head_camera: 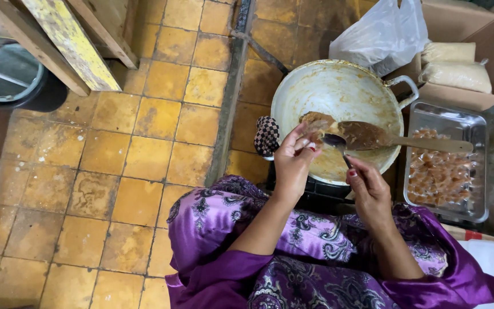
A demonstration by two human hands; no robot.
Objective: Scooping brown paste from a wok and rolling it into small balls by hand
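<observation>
While the left hand (294,163) pinches sticky paste (317,121) and the right hand (367,186) grips a spoon (335,141), the lump could drop outside the pan (338,86).

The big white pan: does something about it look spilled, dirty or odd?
Nothing is spilled. The big white pan has brown smears on its inside wall, and a wooden paddle coated with brown paste lies across it. The left hand pinches a lump of paste; the right hand holds a spoon.
</observation>
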